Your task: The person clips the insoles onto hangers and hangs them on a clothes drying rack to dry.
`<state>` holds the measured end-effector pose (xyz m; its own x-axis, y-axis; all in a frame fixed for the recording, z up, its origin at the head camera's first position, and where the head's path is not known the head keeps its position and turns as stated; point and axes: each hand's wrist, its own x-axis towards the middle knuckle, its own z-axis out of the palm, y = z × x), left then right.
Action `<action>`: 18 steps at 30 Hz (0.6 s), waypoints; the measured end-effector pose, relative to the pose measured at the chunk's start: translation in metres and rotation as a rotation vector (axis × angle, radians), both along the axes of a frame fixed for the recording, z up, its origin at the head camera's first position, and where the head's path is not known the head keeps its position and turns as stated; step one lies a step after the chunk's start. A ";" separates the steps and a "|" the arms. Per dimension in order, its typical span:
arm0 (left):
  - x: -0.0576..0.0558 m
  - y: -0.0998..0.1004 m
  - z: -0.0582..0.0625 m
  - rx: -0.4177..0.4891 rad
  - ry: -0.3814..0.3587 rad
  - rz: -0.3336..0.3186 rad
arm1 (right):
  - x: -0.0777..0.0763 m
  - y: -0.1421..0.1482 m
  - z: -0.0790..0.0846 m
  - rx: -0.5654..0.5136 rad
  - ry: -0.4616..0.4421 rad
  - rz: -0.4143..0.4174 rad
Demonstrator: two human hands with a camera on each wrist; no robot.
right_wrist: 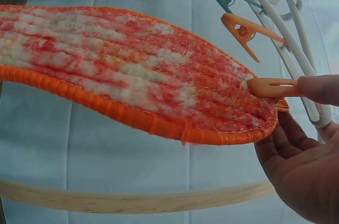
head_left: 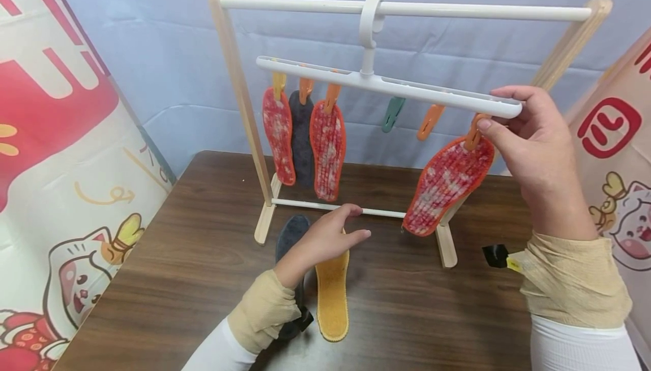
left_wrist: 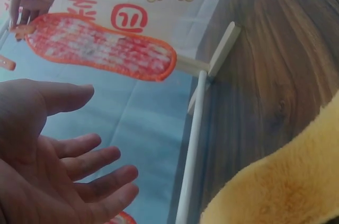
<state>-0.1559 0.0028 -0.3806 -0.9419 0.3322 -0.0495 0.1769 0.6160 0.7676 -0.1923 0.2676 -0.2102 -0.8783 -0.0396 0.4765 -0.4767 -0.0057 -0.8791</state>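
My right hand (head_left: 539, 145) is at the right end of the white hanger (head_left: 422, 93). Its thumb and fingers pinch an orange clip (right_wrist: 275, 87) that sits over the end of a red-and-white insole (right_wrist: 132, 70) with orange edging. That insole hangs at a slant below the clip. My left hand (head_left: 325, 241) is held with loosely spread fingers and nothing in them, as the left wrist view shows. In the head view it overlaps a yellow insole (head_left: 333, 297) on the table. A dark grey insole (head_left: 293, 232) lies beside it, partly hidden by the left arm.
Two red insoles (head_left: 328, 151) and a grey insole (head_left: 303, 145) hang clipped at the hanger's left. A green clip (head_left: 393, 114) and an orange clip (head_left: 430, 122) hang bare. A wooden-legged rack (head_left: 239, 100) stands on the brown table (head_left: 203, 280), before a light blue cloth.
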 end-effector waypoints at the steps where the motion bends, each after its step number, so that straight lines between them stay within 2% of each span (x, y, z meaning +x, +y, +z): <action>1: 0.001 -0.001 0.000 -0.008 -0.004 0.003 | 0.000 0.000 0.000 0.001 -0.005 0.000; 8: 0.007 -0.011 -0.002 -0.042 0.002 0.007 | 0.001 -0.001 0.000 -0.011 0.003 0.004; 18: 0.025 -0.036 -0.010 -0.083 0.017 0.053 | 0.002 -0.002 0.001 -0.024 0.014 0.025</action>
<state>-0.1309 -0.0335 -0.3902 -0.9589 0.2777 -0.0583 0.1556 0.6864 0.7104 -0.1899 0.2654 -0.2092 -0.8704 -0.0501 0.4899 -0.4884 -0.0391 -0.8717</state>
